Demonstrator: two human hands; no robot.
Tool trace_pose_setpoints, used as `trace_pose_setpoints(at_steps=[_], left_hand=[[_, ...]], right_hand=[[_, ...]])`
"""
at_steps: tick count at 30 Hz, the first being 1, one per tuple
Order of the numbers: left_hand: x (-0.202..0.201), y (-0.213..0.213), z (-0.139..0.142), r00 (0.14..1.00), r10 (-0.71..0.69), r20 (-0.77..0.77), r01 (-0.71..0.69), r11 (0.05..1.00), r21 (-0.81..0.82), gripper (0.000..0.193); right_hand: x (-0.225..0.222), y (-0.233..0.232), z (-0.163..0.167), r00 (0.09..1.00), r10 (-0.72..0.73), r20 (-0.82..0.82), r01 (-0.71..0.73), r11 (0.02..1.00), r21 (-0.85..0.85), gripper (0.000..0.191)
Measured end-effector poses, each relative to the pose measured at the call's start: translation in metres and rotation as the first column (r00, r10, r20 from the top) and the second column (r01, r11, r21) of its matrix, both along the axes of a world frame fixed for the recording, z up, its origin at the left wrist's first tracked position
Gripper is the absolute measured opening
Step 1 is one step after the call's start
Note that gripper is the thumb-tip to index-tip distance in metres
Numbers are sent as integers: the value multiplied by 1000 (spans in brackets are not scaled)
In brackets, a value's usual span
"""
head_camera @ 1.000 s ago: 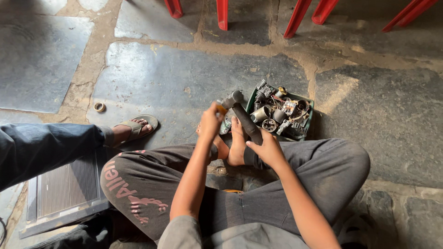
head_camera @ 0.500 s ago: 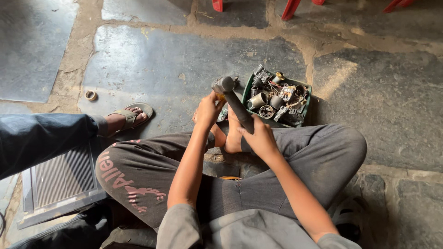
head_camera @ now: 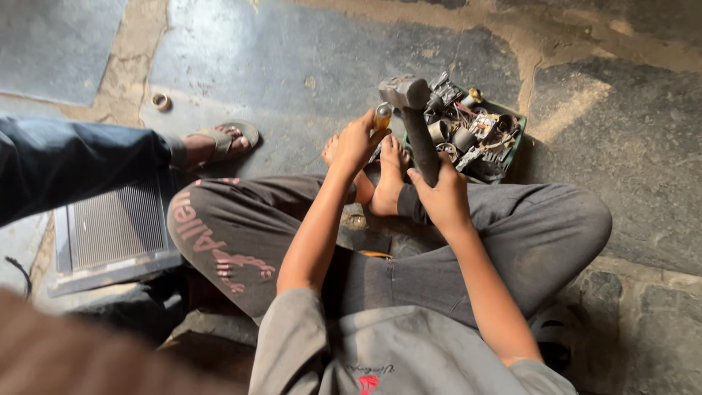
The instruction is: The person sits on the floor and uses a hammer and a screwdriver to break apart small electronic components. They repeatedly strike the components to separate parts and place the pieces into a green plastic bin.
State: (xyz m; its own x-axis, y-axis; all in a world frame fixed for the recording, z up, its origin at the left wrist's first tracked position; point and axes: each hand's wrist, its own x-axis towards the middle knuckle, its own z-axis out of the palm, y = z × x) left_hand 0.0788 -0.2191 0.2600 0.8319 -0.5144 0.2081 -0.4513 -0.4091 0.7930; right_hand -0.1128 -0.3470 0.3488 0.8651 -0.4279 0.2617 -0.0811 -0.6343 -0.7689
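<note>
Stone floor (head_camera: 292, 66); green box (head_camera: 516, 143) (beside hammer (head_camera: 413, 110))

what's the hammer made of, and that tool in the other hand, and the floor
Hammer: the head looks like dull grey steel, worn and matte; the handle is dark, material unclear. Tool in the left hand: its yellow-orange, slightly glossy handle suggests plastic. Floor: grey stone slabs with sandy joints. The right hand grips the hammer handle.

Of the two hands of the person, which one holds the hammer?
The right hand grips the dark handle of the hammer, head raised. The left hand holds a small tool with a yellow handle instead.
</note>
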Motion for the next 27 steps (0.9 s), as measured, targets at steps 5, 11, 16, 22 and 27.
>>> trace_pose_setpoints(at_steps=[5,11,16,22,27], left_hand=[[2,4,16,1000,-7,4,7,998,-69,31],[7,14,26,1000,4,-27,-6,995,-99,33],[9,12,16,1000,24,-20,-24,1000,-10,36],[11,5,8,1000,26,-11,-24,994,107,30],[9,3,9,999,8,-37,-7,999,32,34]], right_hand=[[5,7,22,958,99,-268,5,932,362,36],[2,17,71,996,83,-41,-58,902,427,30],[-1,9,79,954,297,33,-262,776,574,30],[9,29,55,923,341,-176,-116,685,719,32],[1,36,65,922,387,24,-229,495,838,53]])
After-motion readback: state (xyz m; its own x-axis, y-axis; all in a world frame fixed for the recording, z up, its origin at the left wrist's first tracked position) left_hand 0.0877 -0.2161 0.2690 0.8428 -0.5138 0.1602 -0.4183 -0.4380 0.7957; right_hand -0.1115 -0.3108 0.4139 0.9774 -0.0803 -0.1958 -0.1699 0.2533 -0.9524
